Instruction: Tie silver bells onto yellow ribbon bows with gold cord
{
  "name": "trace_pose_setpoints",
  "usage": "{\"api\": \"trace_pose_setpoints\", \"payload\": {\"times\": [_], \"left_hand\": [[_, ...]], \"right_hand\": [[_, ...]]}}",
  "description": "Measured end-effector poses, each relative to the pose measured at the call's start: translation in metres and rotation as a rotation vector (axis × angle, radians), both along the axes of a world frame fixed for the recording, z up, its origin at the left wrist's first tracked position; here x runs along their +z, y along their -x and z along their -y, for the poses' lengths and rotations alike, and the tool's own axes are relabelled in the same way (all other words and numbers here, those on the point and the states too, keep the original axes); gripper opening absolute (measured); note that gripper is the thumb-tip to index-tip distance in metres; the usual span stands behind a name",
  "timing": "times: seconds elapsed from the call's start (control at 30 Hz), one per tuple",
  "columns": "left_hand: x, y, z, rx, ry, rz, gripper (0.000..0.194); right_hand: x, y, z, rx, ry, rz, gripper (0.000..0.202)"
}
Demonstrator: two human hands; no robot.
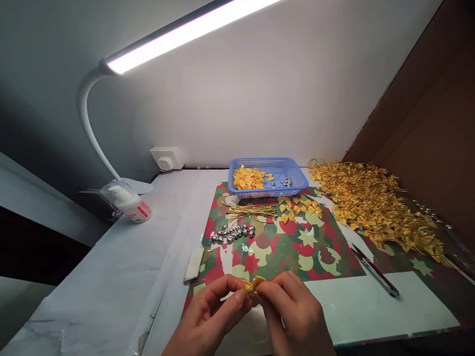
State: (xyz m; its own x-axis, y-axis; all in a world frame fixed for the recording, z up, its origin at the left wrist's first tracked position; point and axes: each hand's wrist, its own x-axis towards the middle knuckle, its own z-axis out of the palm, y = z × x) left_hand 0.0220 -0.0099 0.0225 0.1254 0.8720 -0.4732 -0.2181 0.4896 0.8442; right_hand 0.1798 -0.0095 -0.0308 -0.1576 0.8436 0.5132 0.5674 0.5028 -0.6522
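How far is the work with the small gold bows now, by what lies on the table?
Looks done: a big heap of gold bows lies at the right. In hand: the left hand and right hand pinch one gold bow between the fingertips. Seemingly left: loose silver bells, a bundle of gold strings, a few bows on the mat, and yellow pieces in the blue basket.

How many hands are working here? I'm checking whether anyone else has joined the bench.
2. The left hand and the right hand meet at the bottom centre, both pinching one small gold bow. No other person's hand shows.
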Motion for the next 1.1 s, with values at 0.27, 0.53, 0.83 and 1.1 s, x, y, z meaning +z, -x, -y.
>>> {"api": "trace_pose_setpoints", "payload": {"times": [0.27,0.53,0.83,1.1], "left_hand": [[-0.002,0.000,-0.005,0.002,-0.010,0.044,0.021],[-0.011,-0.001,-0.006,-0.075,-0.115,-0.075,0.029],[-0.005,-0.002,-0.008,-0.050,-0.087,-0.055,0.031],[-0.021,0.001,-0.011,-0.102,-0.134,-0.092,0.028]], "right_hand": [[0.003,-0.001,-0.002,0.004,0.008,0.062,0.020],[-0.008,0.002,-0.003,0.011,0.024,0.014,0.019],[-0.005,-0.005,-0.006,0.088,0.067,-0.041,0.023],[-0.010,0.005,-0.002,0.056,0.126,-0.188,0.018]]}}
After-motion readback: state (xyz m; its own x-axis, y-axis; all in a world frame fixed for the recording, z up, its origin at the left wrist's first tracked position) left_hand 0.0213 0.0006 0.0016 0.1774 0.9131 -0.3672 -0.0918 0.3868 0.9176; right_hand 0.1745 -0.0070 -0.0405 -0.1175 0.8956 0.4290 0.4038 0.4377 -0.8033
